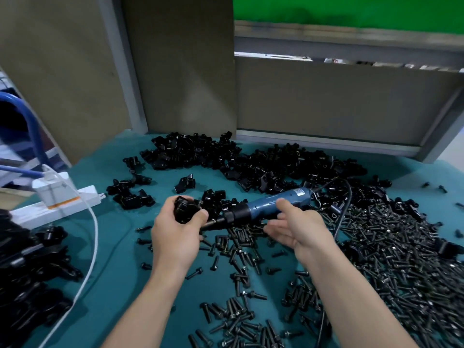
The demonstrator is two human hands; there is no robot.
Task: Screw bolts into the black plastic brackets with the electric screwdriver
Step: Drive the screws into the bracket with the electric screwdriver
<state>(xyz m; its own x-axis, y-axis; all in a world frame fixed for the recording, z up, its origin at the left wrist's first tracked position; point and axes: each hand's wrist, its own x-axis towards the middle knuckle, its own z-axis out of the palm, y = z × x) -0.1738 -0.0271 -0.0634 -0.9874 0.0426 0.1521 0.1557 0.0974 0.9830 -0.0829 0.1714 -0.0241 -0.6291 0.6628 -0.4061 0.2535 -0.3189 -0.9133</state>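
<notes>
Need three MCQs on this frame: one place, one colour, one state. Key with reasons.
1. Where does the big pile of loose bolts lie?
A. On the teal cloth, on the person's right
B. In a bin at left
C. On the power strip

2. What colour is the body of the electric screwdriver?
A. Red
B. Blue
C. Yellow

3. What is the left hand doing?
A. Lying flat and open
B. Gripping a black bracket
C. Pulling the white cable

Key: 1 A, the bolts spread over the cloth at right; 2 B, the barrel is blue with a black nose; 3 B, the fingers curl round the bracket.
</notes>
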